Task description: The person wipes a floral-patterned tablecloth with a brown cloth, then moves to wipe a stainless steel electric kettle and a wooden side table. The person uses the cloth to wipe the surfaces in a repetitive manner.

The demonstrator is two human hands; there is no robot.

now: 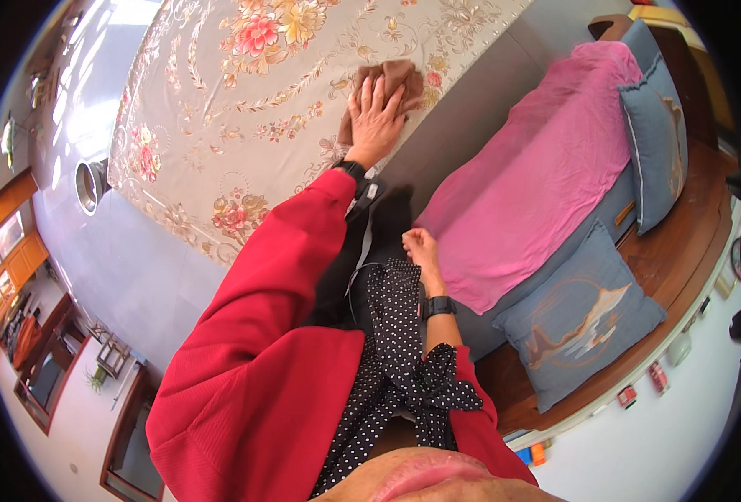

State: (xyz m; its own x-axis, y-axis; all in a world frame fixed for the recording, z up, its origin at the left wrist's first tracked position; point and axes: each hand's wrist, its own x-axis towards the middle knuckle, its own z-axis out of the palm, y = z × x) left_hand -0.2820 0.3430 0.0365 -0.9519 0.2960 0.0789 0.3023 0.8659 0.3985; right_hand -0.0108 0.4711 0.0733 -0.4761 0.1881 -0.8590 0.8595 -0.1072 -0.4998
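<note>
My left hand (376, 124) lies on a bunched brown cloth (402, 77), pressing it onto the tabletop close to the right edge. Its fingers are spread over the folds; what the thumb does is partly hidden. Under the cloth is a beige tablecloth (262, 151) printed with red and gold flowers. My right hand (421, 248) hangs near my body, in the gap between the table and a seat, its fingers loosely curled. Nothing shows in it. The nearest thing to it is a pink cloth (529, 176) spread over the seat.
Two blue-grey cushions, one square (580, 318) and one upright (656, 142), rest on a wooden bench (680, 268) at my right. A round metal-rimmed object (91, 186) stands beside the table's left corner on a shiny grey floor (136, 251). A thin pale cord (355, 276) hangs before me.
</note>
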